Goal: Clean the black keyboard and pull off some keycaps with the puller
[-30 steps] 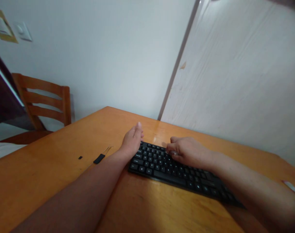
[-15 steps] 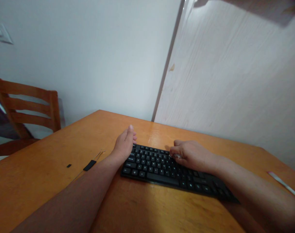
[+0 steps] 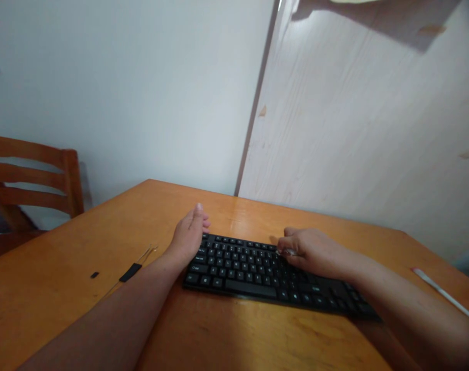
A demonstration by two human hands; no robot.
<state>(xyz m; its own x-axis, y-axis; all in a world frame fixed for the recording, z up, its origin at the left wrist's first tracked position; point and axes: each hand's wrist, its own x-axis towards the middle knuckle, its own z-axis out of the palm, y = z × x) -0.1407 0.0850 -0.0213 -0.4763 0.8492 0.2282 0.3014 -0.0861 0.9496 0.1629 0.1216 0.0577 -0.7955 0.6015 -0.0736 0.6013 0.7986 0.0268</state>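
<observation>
A black keyboard [image 3: 249, 290] lies slightly slanted on the wooden table. My left hand [image 3: 188, 234] is closed at its upper left end, thumb pointing up and a few fingertips showing past it. Over the upper keys, right of the middle, my right hand [image 3: 309, 251] is closed, fingers curled down. Something small and whitish shows between those fingers; I cannot make out what it is. The hand and forearm cover part of the keyboard's right side. Left of my left forearm lies a black strip with thin wires [image 3: 130, 272], near a small black piece [image 3: 94, 275].
A thin white stick with a reddish end [image 3: 443, 291] lies on the table [image 3: 280, 335] at the right. A wooden chair [image 3: 29, 175] stands beyond the table's left edge. The wall [image 3: 153, 103] and a pale panel [image 3: 353, 129] rise behind the table.
My view has turned to the right, so most things sit further left in it. My right hand has shifted rightward along the upper keys. The left hand stays at the keyboard's left end.
</observation>
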